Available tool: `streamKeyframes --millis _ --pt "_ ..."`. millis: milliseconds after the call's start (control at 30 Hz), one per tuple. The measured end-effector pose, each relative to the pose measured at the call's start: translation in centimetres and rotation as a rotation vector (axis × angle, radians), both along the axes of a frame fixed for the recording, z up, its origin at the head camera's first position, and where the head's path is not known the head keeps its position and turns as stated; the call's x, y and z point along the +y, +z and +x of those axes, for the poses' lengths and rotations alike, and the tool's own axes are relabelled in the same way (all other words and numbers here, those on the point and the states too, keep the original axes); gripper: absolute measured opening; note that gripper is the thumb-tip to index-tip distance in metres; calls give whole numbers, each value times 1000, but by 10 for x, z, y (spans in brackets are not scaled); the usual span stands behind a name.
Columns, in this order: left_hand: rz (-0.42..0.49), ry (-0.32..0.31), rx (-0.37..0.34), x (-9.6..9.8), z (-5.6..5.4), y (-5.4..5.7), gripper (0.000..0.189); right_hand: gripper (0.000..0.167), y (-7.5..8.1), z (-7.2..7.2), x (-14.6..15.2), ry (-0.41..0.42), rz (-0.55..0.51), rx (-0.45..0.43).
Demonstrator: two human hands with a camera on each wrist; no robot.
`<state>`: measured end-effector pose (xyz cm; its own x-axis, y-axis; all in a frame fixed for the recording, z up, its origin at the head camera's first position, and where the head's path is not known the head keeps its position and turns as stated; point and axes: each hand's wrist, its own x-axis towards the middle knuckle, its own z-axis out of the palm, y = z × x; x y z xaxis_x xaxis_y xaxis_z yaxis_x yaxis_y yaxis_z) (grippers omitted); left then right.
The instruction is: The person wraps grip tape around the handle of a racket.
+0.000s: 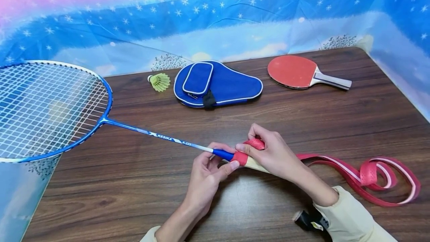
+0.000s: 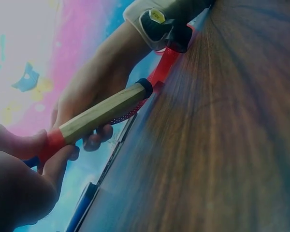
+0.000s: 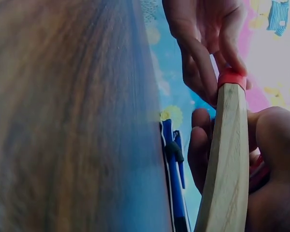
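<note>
A blue-and-white badminton racket [image 1: 161, 136] is held slanting over the table, its strung head at the left. Red perforated grip tape [image 1: 240, 158] circles the top of its bare wooden handle [image 3: 227, 154], beside the blue cone. My left hand [image 1: 204, 182] pinches that wrapped band between thumb and fingers. My right hand [image 1: 277, 156] holds the tape's loose length close to the handle, thumb near the wrap. In the left wrist view, the handle's wood [image 2: 101, 113] ends in a dark butt cap [image 2: 145, 88]. The tape's long tail [image 1: 368, 173] loops on the table at the right.
Along the back of the wooden table [image 1: 134, 197] lie a yellow shuttlecock [image 1: 159, 81], a blue paddle case [image 1: 231, 83] and a red table tennis paddle [image 1: 292, 72]. Behind hangs a pink-and-blue printed cloth [image 1: 215, 18]. A black device [image 1: 304, 220] is on my right wrist.
</note>
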<state>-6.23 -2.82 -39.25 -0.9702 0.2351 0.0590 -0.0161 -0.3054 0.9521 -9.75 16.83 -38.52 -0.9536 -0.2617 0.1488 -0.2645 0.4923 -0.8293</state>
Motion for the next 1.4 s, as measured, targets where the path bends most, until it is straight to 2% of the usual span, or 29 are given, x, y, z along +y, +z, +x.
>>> streamKeyframes --millis 200,400,567,733,833,967,1100,1200,1267,1400 --pt "-49 12 -42 -1 0 0 27 34 3 3 -4 47 -139 -214" --pt "-111 20 -15 -2 0 2 27 34 2 4 -4 63 -190 -224" --pt "-111 7 23 -2 -1 1 25 35 2 6 -5 45 -209 -197" --pt "-130 22 6 -2 -1 2 26 34 1 6 -6 35 -197 -134" --pt "-116 27 -7 -2 -1 3 28 32 1 6 -6 31 -160 -36" --pt "-45 12 -26 -1 0 3 36 31 0 4 -5 -9 -77 148" --pt "-7 -1 -57 2 1 2 43 33 -1 3 -5 -28 -35 267" --pt "-49 29 -81 4 1 1 39 34 -1 3 -4 -13 -35 285" --pt "-89 55 -85 4 1 1 34 35 -1 3 -3 -14 -44 265" --pt "-113 75 -63 2 1 2 30 36 -1 2 -2 -50 -94 127"
